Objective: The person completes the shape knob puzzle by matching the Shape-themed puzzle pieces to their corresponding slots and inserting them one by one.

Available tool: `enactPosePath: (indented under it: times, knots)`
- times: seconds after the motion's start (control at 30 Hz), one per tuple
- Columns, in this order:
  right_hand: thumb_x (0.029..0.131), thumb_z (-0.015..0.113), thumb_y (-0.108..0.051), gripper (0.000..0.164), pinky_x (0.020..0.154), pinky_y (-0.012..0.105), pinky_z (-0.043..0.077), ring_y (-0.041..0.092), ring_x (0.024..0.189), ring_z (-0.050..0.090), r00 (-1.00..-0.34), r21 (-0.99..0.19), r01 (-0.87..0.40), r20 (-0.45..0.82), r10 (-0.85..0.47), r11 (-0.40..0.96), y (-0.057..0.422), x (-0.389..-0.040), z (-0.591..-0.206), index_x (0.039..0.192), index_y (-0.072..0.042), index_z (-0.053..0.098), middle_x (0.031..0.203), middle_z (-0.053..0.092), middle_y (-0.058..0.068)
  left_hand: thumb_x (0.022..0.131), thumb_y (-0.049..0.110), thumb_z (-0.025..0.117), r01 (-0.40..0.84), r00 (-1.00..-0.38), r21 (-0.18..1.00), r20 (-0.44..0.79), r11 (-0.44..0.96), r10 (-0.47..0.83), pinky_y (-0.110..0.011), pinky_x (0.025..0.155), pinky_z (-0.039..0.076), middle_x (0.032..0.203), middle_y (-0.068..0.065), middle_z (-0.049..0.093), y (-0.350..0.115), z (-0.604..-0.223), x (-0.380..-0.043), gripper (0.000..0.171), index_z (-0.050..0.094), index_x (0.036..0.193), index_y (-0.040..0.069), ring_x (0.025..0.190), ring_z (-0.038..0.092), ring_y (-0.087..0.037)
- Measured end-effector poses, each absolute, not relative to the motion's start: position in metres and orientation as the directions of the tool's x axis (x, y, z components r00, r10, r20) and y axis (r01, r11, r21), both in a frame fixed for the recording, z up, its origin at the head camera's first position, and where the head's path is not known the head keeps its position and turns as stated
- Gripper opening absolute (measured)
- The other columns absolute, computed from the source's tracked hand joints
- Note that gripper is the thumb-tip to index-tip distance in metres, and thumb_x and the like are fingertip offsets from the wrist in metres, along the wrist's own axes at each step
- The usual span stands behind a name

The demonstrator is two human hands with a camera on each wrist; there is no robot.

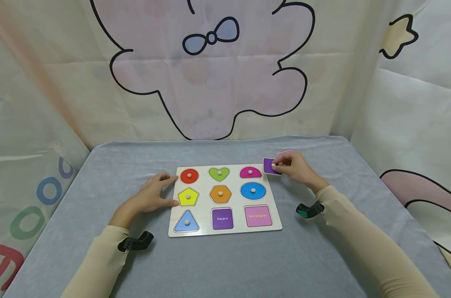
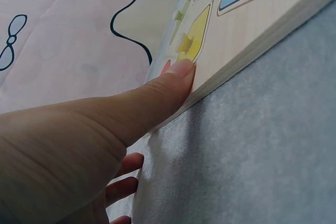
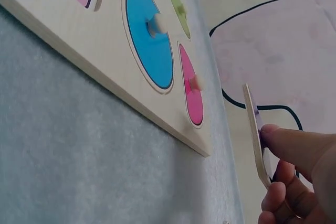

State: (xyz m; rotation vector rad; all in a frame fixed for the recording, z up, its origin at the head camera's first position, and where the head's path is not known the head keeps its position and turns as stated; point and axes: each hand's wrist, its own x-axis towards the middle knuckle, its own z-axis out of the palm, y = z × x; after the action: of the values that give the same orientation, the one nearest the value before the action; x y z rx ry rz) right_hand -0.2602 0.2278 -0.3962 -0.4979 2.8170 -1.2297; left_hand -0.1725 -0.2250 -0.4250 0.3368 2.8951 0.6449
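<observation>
A wooden shape puzzle board (image 1: 203, 203) lies flat on the table. My left hand (image 1: 150, 195) rests at its left edge, with the thumb (image 2: 176, 77) on the board beside the yellow pentagon (image 2: 197, 35) and the other fingers spread. Off the board's far right corner, my right hand (image 1: 299, 169) pinches a purple square puzzle piece (image 1: 268, 165) by its knob, and the right wrist view shows this piece (image 3: 253, 129) raised and seen edge-on. The purple recess (image 1: 222, 223) printed "Square" and the pink recess (image 1: 258, 222) printed "Rectangular" show in the near row.
A pink piece (image 1: 285, 152) lies behind the right hand, partly hidden. Other knobbed pieces sit in the board, among them a red circle (image 1: 189, 176), a blue oval (image 1: 260, 191) and a magenta semicircle (image 1: 244, 173). Grey cloth (image 1: 225, 269) covers the table, with printed curtains behind.
</observation>
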Motion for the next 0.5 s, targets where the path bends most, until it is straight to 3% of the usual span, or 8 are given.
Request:
enactPosePath:
  times: [0.2, 0.5]
  knots:
    - [0.086, 0.073, -0.013, 0.015, 0.058, 0.019, 0.037, 0.012, 0.069, 0.045, -0.934, -0.728, -0.313, 0.118, -0.338, 0.611, 0.223, -0.258, -0.397, 0.095, -0.001, 0.074, 0.078, 0.056, 0.01, 0.075, 0.051, 0.077, 0.165, -0.965, 0.434, -0.116, 0.886, 0.236, -0.063, 0.107, 0.033, 0.147, -0.016, 0.038, -0.226, -0.427, -0.173, 0.089, 0.038, 0.149, 0.021, 0.131, 0.035, -0.037]
    - [0.084, 0.074, -0.013, 0.012, 0.057, 0.02, 0.038, 0.012, 0.066, 0.047, -0.903, -0.713, -0.39, 0.174, -0.393, 0.582, 0.216, -0.253, -0.395, 0.093, -0.004, 0.076, 0.073, 0.057, 0.006, 0.075, 0.053, 0.076, 0.169, -0.964, 0.431, -0.115, 0.886, 0.24, -0.063, 0.107, 0.033, 0.147, -0.017, 0.038, -0.226, -0.425, -0.174, 0.09, 0.038, 0.149, 0.021, 0.131, 0.036, -0.037]
